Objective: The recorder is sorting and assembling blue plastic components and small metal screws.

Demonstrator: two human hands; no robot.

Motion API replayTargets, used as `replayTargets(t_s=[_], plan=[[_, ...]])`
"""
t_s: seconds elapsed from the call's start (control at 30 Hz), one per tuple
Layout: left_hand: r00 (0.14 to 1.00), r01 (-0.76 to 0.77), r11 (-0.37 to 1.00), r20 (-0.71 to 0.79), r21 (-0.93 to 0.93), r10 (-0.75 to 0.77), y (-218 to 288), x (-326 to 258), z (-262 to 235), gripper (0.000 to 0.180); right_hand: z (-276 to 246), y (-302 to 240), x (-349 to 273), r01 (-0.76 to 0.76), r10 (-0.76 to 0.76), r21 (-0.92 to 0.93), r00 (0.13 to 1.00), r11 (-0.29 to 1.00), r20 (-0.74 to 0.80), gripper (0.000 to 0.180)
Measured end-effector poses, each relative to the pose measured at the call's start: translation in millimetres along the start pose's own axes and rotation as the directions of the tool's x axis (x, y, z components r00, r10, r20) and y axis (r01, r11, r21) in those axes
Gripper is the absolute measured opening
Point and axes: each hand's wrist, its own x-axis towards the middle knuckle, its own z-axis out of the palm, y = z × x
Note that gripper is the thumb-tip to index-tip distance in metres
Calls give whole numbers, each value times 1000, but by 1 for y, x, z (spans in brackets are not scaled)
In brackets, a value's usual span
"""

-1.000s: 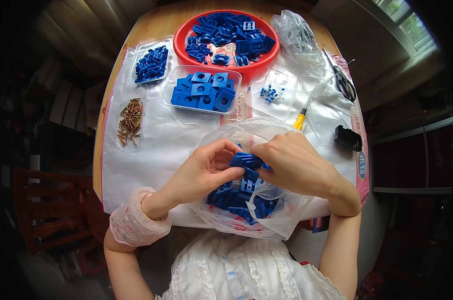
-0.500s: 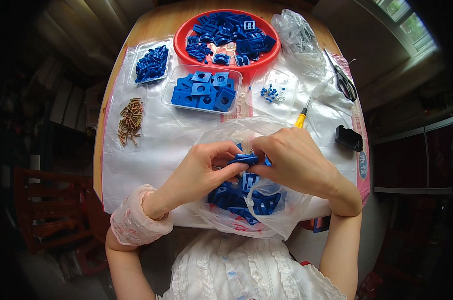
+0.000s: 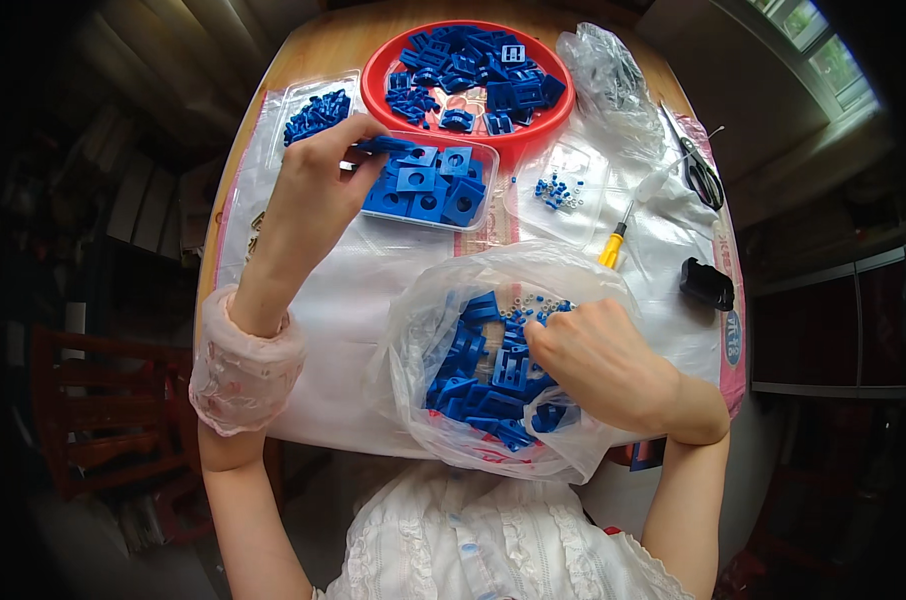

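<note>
My left hand point(image 3: 318, 190) reaches out over the left side of a clear plastic tub point(image 3: 492, 190) of blue square plates with round holes point(image 3: 416, 180). Pinched between its thumb and fingers is a flat blue plastic piece point(image 3: 387, 146), seen nearly edge-on. My right hand point(image 3: 603, 365) is over the right side of an open clear plastic bag point(image 3: 403, 405), its fingers curled down and closed. Whatever those fingertips hold, if anything, is hidden. Inside the bag lie blue plastic parts point(image 3: 511, 370) and small blue and whitish bits point(image 3: 529, 306).
A red round tray point(image 3: 373, 100) of blue parts stands at the back. Left are a tub of small blue pieces point(image 3: 318, 115) and partly hidden brass screws point(image 3: 256, 235). Right are small bits point(image 3: 558, 192), a yellow-handled screwdriver point(image 3: 611, 250), scissors point(image 3: 703, 180), a black object point(image 3: 706, 284) and crumpled plastic point(image 3: 608, 75).
My left hand has moved from above the bag, forward and left to the tub of square plates. My right hand has dropped slightly, and the bag's contents show more.
</note>
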Motion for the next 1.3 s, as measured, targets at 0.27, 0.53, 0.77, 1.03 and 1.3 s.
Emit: replayTargets(t_s=[0.27, 0.53, 0.77, 1.03, 1.3], plan=[[983, -93, 986, 172, 137, 69, -26, 3, 19, 23, 13, -11, 15, -26, 28, -62, 999, 998, 26, 10], [999, -39, 988, 20, 150, 37, -2, -18, -9, 18, 21, -12, 21, -22, 24, -40, 998, 999, 59, 12], [975, 112, 954, 218, -277, -51, 71, -81, -3, 19, 30, -9, 26, -33, 31, 27, 998, 999, 61, 16], [607, 748, 529, 737, -402, -297, 90, -101, 11, 27, 13, 3, 15, -39, 43, 110, 999, 993, -32, 14], [432, 851, -250, 886, -462, -166, 88, -94, 51, 52, -16, 2, 4, 92, 25, 391, 958, 916, -285, 19]])
